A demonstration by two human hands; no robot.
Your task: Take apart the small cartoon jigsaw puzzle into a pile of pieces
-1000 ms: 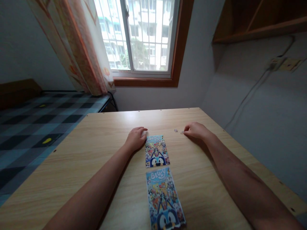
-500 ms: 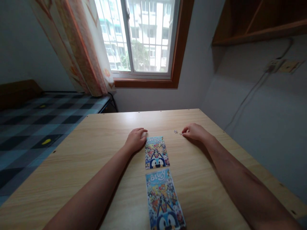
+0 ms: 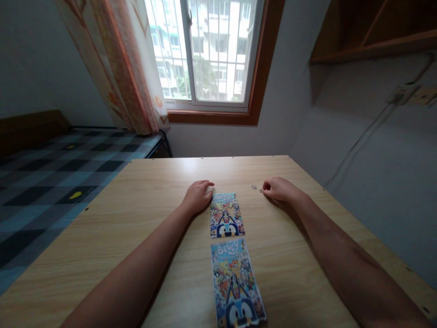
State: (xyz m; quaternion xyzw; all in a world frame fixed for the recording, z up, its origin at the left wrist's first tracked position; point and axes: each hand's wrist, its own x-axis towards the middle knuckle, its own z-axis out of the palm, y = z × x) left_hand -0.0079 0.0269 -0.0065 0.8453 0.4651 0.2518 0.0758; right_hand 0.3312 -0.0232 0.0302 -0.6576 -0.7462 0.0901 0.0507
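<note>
A jigsaw puzzle (image 3: 227, 217) printed with a blue cartoon dog and many small figures lies flat on the wooden table (image 3: 153, 255). At its upper left corner rests my left hand (image 3: 198, 196), fingers loosely extended on the tabletop. To the right of the puzzle, my right hand (image 3: 280, 188) has thumb and fingertips pinched at a small puzzle piece (image 3: 261, 190) by the table surface. Just left of that piece lies another loose bit, a pale puzzle piece (image 3: 254, 187). Nearer to me is a matching picture sheet (image 3: 234, 282) with a ragged lower edge.
The table's far edge faces a barred window (image 3: 218, 54) with a patterned curtain (image 3: 126, 68). Left of the table stands a bed (image 3: 78, 168) with a checked cover. On the right wall are a wooden shelf (image 3: 372, 52) and a hanging cable (image 3: 362, 132).
The whole view has shifted slightly, so everything sits a little further right. My hands remain in nearly the same places, the right one still at the small puzzle piece.
</note>
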